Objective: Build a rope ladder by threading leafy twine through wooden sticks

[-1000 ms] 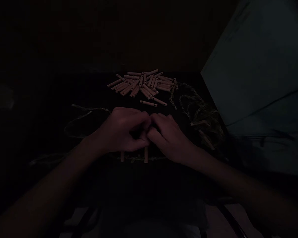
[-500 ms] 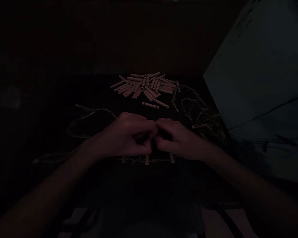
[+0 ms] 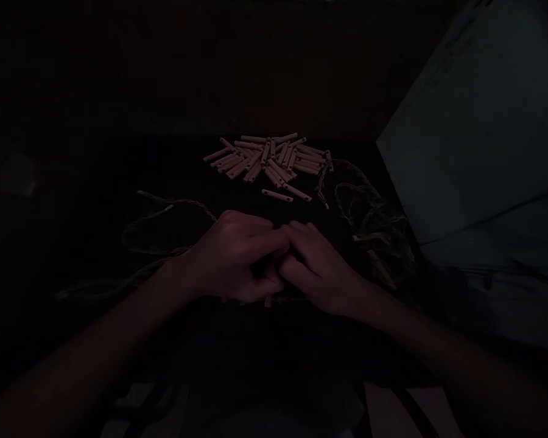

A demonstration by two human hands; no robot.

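The scene is very dark. My left hand (image 3: 235, 258) and my right hand (image 3: 317, 264) meet at the middle of a dark table, fingers curled and pinched together over a twisted rope with short wooden sticks (image 3: 268, 300) threaded on it. One stick end peeks out below my hands. The rope (image 3: 164, 201) runs off to the left from under my left hand. What exactly each pinch holds is hidden.
A heap of loose short wooden sticks (image 3: 269, 158) lies farther back on the table. A tangle of rope (image 3: 374, 225) with a few sticks sits at the right. A pale slanted board or wall (image 3: 475, 158) fills the right side.
My hands have closed in together and dropped slightly over the rope. Two of the sticks that showed below them are now covered.
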